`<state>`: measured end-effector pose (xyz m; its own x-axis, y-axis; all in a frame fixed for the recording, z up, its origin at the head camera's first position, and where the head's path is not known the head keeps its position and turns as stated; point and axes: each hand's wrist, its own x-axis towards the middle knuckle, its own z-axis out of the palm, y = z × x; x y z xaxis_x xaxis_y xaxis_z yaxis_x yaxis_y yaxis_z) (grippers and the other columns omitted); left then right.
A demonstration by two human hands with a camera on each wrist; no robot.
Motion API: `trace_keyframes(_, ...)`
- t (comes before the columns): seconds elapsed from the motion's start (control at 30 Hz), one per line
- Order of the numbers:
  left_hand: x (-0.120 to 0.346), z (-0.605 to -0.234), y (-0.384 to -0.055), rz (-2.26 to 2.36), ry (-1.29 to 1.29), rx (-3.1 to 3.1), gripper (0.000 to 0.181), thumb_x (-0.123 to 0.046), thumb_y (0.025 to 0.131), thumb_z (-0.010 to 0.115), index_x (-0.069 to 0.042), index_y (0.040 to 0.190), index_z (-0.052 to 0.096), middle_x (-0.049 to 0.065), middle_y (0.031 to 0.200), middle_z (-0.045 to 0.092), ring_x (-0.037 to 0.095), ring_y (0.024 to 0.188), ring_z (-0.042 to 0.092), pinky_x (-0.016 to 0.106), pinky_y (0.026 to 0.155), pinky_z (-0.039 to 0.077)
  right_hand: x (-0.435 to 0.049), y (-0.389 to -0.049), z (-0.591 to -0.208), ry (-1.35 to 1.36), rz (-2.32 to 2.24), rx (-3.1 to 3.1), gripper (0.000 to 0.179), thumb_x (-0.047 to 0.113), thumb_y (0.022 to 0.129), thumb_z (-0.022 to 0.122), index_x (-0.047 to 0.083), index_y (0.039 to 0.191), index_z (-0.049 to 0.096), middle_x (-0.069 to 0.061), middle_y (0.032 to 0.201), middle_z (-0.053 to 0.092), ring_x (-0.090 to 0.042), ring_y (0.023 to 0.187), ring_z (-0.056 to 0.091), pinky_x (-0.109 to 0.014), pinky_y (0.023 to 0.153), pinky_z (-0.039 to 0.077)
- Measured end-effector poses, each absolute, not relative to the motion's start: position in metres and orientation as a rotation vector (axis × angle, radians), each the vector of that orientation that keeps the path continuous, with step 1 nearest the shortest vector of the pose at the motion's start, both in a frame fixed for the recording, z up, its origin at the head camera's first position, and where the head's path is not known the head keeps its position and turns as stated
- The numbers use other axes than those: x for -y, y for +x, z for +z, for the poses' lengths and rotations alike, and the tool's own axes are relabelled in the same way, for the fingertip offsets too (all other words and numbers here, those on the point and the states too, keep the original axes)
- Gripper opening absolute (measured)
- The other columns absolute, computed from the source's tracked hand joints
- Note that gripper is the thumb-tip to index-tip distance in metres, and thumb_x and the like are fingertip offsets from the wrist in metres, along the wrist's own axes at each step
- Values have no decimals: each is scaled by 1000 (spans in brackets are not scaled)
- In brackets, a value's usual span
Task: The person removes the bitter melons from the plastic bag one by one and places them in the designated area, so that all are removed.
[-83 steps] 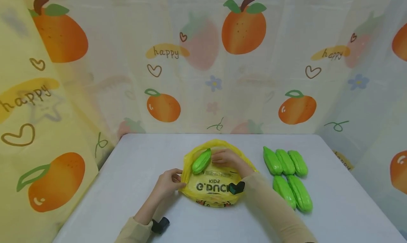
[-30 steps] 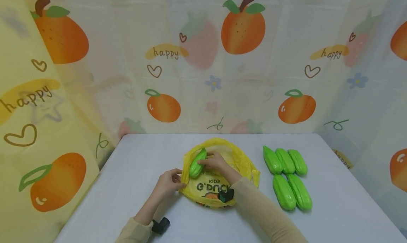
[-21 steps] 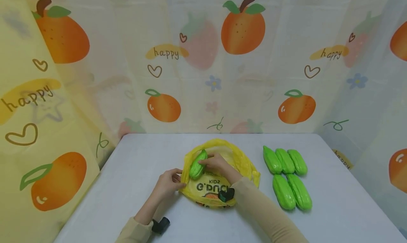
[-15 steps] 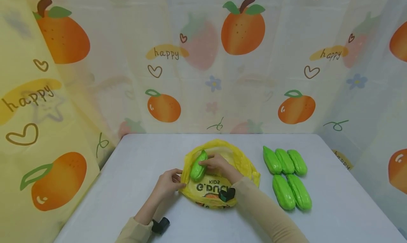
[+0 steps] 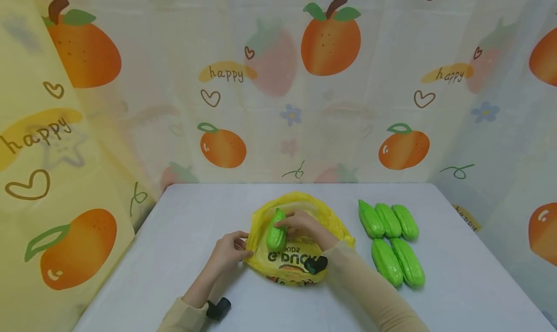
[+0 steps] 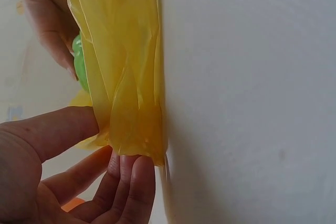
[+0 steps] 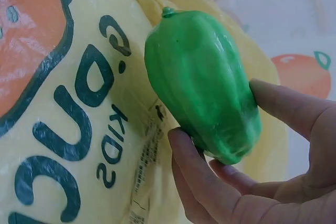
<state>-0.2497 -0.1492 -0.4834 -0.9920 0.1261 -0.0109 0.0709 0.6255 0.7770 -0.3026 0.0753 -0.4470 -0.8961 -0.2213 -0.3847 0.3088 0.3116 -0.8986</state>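
Observation:
A yellow plastic bag (image 5: 337, 220) with printed lettering lies on the table with its mouth open. My left hand (image 5: 229, 249) pinches the left rim of the bag; in the left wrist view the thumb (image 6: 63, 128) is on one side of the plastic and the fingers on the other. Over the bag's mouth, my right hand (image 5: 303, 225) holds a green ribbed vegetable (image 5: 276, 236) that tapers to a pointed end. The right wrist view shows the green vegetable (image 7: 202, 85) pinched between thumb and fingertips, with the bag's print behind it.
To the right of the bag, several more green ribbed vegetables (image 5: 386, 262) lie in two rows on the white table (image 5: 196, 206). Behind and beside the table hang curtains (image 5: 270, 143) printed with oranges. A black camera (image 5: 219, 309) sits on the left wrist.
My right hand has gone from beside the green vegetable to gripping it. The vegetable has shifted slightly right and nearer to me, standing more upright. My left hand stays on the rim.

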Motion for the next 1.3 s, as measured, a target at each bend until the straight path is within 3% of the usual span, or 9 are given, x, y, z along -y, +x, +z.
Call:
trace_keyframes(0.3, 149, -483, -248, 1319, 167, -2776, 45, -11, 70, 81, -4, 112, 66, 3, 82, 63, 16, 75, 58, 29, 62, 49, -91, -298, -441, 44, -1621, -2141, 56, 18, 85, 71, -9, 128, 48, -22, 120, 57, -31, 98, 66, -40, 84, 54)
trace_keyframes(0.63, 150, -486, -250, 1312, 139, -2774, 46, -11, 69, 81, -4, 112, 65, 2, 83, 63, 16, 75, 58, 29, 61, 48, -104, -289, -424, -107, -1697, -2085, 37, 11, 88, 66, -2, 122, 57, -19, 111, 62, -25, 91, 68, -41, 85, 54)
trace_keyframes(0.9, 149, -485, -250, 1296, 126, -2771, 46, -13, 70, 81, -6, 113, 65, 3, 83, 62, 16, 74, 57, 28, 61, 47, -109, -280, -408, -51, -1658, -2154, 60, 18, 86, 70, -4, 135, 43, -19, 113, 63, -27, 94, 69, -37, 82, 55)
trace_keyframes(1.3, 147, -484, -252, 1300, 123, -2771, 45, -12, 71, 80, -6, 113, 65, 3, 83, 62, 16, 74, 57, 27, 59, 47, -128, -275, -397, -68, -1660, -2196, 69, 20, 84, 71, -4, 139, 37, -25, 120, 57, -26, 94, 68, -45, 89, 51)
